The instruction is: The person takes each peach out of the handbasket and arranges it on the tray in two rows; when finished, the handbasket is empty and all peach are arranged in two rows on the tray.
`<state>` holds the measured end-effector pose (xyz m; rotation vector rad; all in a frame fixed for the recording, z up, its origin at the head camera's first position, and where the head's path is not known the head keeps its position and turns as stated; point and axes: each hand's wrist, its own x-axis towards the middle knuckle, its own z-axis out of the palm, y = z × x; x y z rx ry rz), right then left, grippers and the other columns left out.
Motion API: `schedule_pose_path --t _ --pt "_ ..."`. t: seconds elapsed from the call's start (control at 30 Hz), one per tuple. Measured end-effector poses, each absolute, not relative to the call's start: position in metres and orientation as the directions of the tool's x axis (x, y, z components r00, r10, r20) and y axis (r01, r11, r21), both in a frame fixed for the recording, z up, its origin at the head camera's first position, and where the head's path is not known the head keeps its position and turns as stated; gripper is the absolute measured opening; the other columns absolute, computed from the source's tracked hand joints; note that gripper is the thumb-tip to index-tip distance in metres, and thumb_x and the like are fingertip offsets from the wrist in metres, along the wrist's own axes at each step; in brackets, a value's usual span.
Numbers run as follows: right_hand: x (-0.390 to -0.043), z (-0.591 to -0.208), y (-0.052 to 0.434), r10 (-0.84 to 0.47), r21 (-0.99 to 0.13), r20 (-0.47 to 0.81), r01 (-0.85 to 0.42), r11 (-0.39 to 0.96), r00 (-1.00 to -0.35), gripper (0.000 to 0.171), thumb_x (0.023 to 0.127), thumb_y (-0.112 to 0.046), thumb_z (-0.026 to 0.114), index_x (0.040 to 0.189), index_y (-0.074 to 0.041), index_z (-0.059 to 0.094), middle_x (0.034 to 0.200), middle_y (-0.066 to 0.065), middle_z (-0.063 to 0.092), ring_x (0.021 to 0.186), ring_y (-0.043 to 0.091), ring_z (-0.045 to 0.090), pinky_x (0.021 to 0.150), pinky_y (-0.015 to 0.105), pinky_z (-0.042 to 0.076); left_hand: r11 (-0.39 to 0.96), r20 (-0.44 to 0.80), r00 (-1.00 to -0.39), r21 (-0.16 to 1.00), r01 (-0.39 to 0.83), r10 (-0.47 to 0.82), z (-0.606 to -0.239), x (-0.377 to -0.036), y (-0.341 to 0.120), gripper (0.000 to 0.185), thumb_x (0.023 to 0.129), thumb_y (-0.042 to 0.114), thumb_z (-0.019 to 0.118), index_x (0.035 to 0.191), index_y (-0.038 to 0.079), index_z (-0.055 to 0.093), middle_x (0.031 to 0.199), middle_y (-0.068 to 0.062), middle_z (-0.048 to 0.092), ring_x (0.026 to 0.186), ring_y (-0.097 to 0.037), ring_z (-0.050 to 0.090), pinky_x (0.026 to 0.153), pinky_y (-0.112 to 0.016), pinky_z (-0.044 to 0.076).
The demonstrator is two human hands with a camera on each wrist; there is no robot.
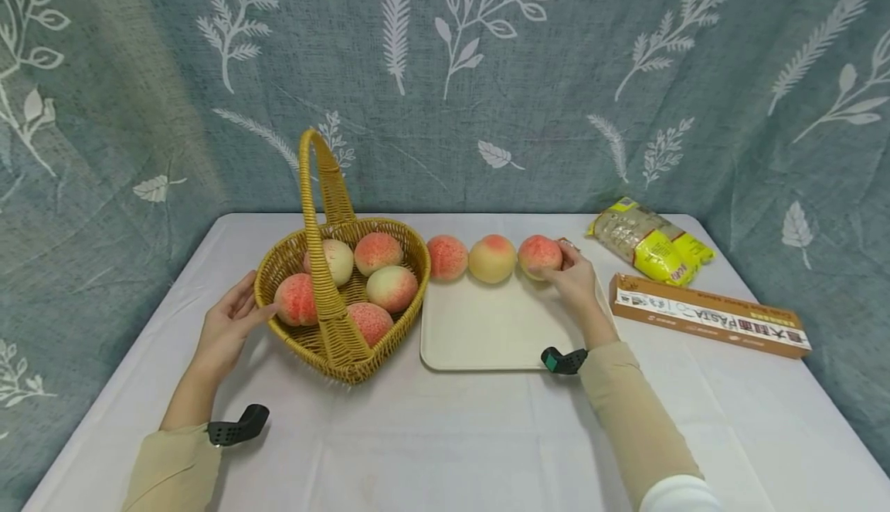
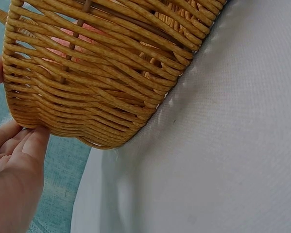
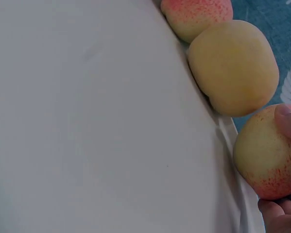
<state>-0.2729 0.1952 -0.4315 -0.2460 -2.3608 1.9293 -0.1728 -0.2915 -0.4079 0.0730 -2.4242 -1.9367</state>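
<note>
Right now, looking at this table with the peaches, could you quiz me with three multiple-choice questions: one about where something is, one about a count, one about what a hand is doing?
1. Where do the three loose peaches lie?
A. In a row along the far edge of the tray
B. On top of the pasta box
C. Under the basket

2. How many peaches are in the basket?
A. Two
B. Five
C. Eight

3. What is the right hand doing?
A. Resting flat on the cloth
B. Lifting the basket handle
C. Holding the rightmost peach of the row

Answers:
1 A: the head view shows them side by side at the tray's far edge.
2 B: five peaches show inside the wicker.
3 C: its fingers and thumb curl round that peach, while the left hand touches the basket's side.
</note>
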Motion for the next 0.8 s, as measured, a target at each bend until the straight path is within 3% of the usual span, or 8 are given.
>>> schedule_pose_path --t 0.2,0.57,0.8 --pt "-0.2747 -0.4341 0.1915 0.181 -0.980 -0.048 0.082 0.183 -0.982 0.078 0.080 -0.001 0.078 0.147 0.005 0.036 0.150 0.021 0.038 0.139 0.027 0.037 0.112 0.030 0.034 0.213 0.001 -0.998 0.977 -0.011 -0.056 -0.4071 -0.1724 -0.2919 0.080 0.097 0.015 0.061 0.154 -0.002 0.007 0.158 -0.025 0.007 0.146 -0.032 0.015 0.105 -0.014 0.032" --pt "-0.2772 -0.4327 0.1957 0.159 -0.979 -0.104 0.129 0.157 -0.982 0.080 0.085 0.001 0.070 0.151 0.005 0.025 0.155 0.020 0.027 0.142 0.026 0.029 0.115 0.030 0.028 0.219 0.001 -0.998 0.976 -0.012 -0.061 -0.4075 -0.1730 -0.2916 0.080 0.097 0.015 0.060 0.155 -0.001 0.007 0.159 -0.024 0.008 0.146 -0.030 0.016 0.106 -0.015 0.031" --pt "-0.2755 -0.4353 0.1965 0.124 -0.967 -0.127 0.150 0.204 -0.984 0.081 0.086 -0.005 0.072 0.151 0.005 0.025 0.152 0.022 0.033 0.140 0.028 0.033 0.114 0.033 0.030 0.195 0.004 -0.998 0.981 -0.008 -0.058 -0.4086 -0.1732 -0.2918 0.080 0.097 0.014 0.061 0.155 -0.001 0.007 0.159 -0.025 0.007 0.146 -0.030 0.015 0.106 -0.015 0.031"
